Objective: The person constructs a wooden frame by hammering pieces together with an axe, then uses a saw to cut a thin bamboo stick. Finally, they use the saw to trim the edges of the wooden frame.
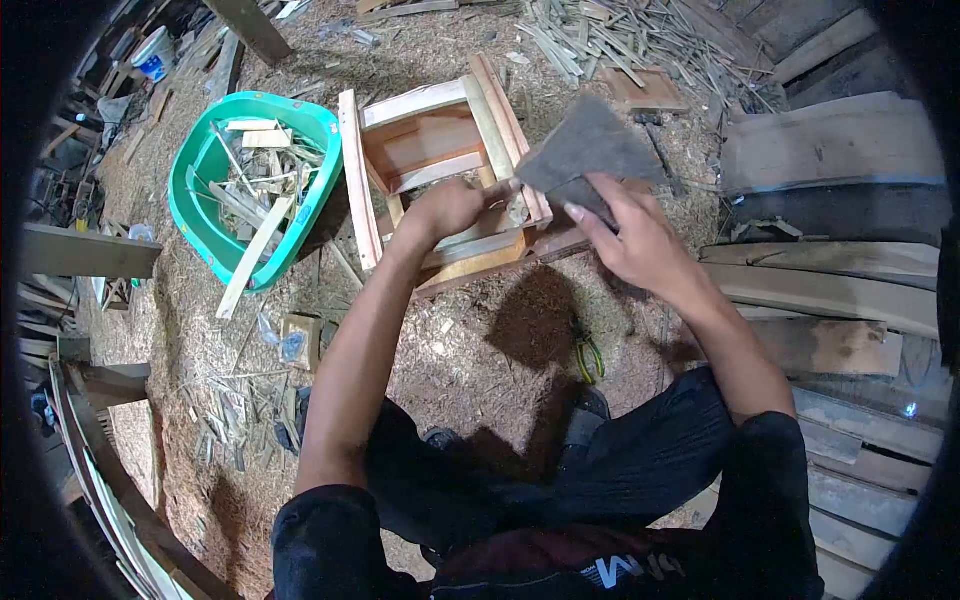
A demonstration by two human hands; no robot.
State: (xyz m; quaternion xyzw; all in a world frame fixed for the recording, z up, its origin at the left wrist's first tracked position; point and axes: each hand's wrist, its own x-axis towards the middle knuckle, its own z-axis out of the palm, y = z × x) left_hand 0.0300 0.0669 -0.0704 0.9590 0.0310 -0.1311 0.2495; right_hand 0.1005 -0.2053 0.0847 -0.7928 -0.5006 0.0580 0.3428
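A dark grey sheet of sandpaper (590, 145) is spread above the right side of a small wooden frame (487, 110). My right hand (640, 240) grips its lower part, where a narrower grey piece shows between thumb and fingers. My left hand (452, 210) is closed over the frame's opening, its fingertips at the left corner of the sandpaper; the exact pinch is hard to make out. The frame has pale rails and reddish inner panels and rests on the ground.
Left of the frame stands a green tub (183, 190) holding wood offcuts. Pliers with yellow-green handles (590, 360) lie near my feet. Planks (820, 285) are stacked at right, and thin wood strips (590, 40) are piled at the back. Sawdust and shavings cover the floor.
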